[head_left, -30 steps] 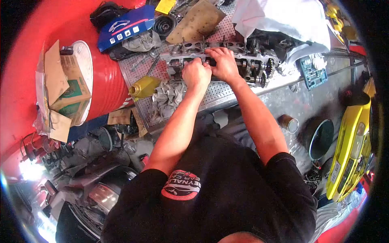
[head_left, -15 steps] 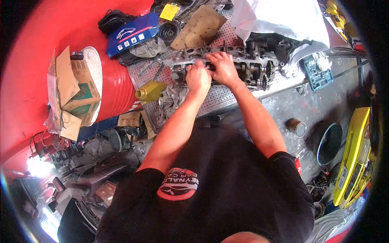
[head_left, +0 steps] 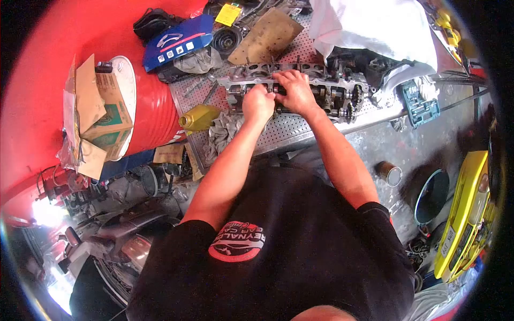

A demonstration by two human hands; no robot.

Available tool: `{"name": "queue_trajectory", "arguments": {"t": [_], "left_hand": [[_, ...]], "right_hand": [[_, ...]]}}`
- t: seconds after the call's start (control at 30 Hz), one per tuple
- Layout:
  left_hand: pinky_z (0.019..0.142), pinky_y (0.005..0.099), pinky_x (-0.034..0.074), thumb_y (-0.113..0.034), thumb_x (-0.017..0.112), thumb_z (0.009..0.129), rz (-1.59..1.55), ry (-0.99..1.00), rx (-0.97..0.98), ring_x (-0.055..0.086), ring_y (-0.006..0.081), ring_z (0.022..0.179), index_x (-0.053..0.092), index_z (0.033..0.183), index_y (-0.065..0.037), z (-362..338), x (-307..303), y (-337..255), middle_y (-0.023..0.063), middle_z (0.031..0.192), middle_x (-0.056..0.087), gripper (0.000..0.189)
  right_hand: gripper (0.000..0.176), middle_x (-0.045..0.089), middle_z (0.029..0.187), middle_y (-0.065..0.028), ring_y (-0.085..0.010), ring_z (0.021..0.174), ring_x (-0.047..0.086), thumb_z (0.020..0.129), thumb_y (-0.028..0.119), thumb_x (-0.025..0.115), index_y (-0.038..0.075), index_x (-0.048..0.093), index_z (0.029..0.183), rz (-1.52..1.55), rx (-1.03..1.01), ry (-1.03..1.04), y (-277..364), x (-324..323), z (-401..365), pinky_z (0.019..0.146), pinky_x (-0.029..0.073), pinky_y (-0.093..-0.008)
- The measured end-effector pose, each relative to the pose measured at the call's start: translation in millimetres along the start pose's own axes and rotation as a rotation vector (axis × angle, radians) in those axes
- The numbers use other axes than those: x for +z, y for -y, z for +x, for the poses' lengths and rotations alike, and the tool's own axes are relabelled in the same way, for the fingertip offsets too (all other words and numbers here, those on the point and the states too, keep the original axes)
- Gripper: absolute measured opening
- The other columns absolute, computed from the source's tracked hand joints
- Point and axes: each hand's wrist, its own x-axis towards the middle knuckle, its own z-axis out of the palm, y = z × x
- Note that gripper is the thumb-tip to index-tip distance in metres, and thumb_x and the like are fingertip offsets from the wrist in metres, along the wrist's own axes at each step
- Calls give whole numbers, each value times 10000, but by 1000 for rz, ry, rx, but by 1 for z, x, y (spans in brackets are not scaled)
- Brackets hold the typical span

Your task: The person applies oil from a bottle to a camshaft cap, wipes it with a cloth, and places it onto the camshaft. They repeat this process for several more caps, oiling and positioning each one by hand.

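Observation:
An engine cylinder head [head_left: 342, 93] with exposed camshafts lies on a perforated metal bench [head_left: 289, 125]. My left hand [head_left: 258, 104] is closed at its left part, the fingers curled in a pinch; whatever they hold is hidden. Right beside it, my right hand [head_left: 297, 95] rests across the top of the cylinder head, fingers extended over it and thumb pointing toward the left hand. A sprocket [head_left: 356, 93] shows at the right end. By my left wrist are a crumpled grey rag [head_left: 227, 131] and a yellow-green plastic bottle [head_left: 199, 117].
Behind the cylinder head lie a brown cardboard piece [head_left: 267, 35], a blue box [head_left: 176, 43] and white cloth [head_left: 375, 32]. A teal socket case [head_left: 420, 104] sits at the bench's right end. Left is a red drum [head_left: 158, 107] carrying an open carton [head_left: 104, 115]. A can [head_left: 391, 174] lies on the floor.
My left hand's fingers have curled in more, and the hand has shifted slightly toward me. My right hand stays almost in place on the cylinder head. The view has tilted a little.

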Motion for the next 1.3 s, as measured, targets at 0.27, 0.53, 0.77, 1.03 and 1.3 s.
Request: {"name": "queue_trajectory", "arguments": {"t": [0.27,0.53,0.77,1.03,1.3], "left_hand": [[669,533,518,-240,631,851,-86,-179,19,662,415,734,671,759,-39,-15,34,11,211,762,669,224],[760,447,552,-241,643,866,-18,-210,-28,651,323,866,644,814,-32,-29,36,3,154,828,681,215],[779,448,526,-150,673,798,28,-352,-132,644,348,855,612,845,-25,-31,50,-8,168,837,674,146],[814,469,511,-152,648,824,53,-227,-136,653,345,895,617,874,-25,-34,38,-14,173,874,685,140],[743,452,547,-223,705,857,-318,55,113,684,347,858,610,1220,-90,-29,-76,55,167,930,697,398]], "right_hand": [[554,597,1334,-116,-330,1277,484,788,285,682,93,612,1303,-22,10,37,-1,-1,3,1076,337,-473],[570,589,1324,-116,-344,1265,484,753,244,743,127,595,1291,-65,-7,114,3,-2,10,1055,343,-492],[599,575,1341,-113,-331,1273,476,774,286,768,123,573,1316,-139,-34,74,1,5,7,1053,342,-483],[568,574,1336,-112,-328,1283,465,805,275,726,121,567,1327,-127,-35,95,2,2,8,1070,329,-480],[485,399,1498,-200,-379,1370,406,856,104,720,72,582,1320,-92,80,-210,42,-42,-28,1126,335,-466]]}}
